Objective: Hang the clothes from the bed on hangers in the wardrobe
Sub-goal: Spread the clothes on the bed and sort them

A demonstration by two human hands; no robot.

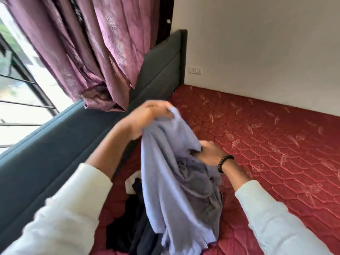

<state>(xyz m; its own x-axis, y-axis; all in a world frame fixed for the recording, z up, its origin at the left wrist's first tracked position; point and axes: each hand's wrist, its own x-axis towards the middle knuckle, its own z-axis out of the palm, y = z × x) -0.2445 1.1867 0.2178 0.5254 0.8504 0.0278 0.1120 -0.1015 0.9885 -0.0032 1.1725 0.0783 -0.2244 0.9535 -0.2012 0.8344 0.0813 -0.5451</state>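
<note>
The lilac garment (165,172) is lifted off the bed (266,144), left hand (149,116) pinching its top edge and right hand (207,153) clutching a fold, probably to shake it out for hanging.

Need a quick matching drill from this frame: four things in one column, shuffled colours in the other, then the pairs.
Things:
1. garment held by the left hand and the right hand
2. mattress
3. curtain
4. bracelet on the right wrist

Colours:
A. purple
B. black
C. light blue
D. red

Pairs: 1-C, 2-D, 3-A, 4-B
</note>
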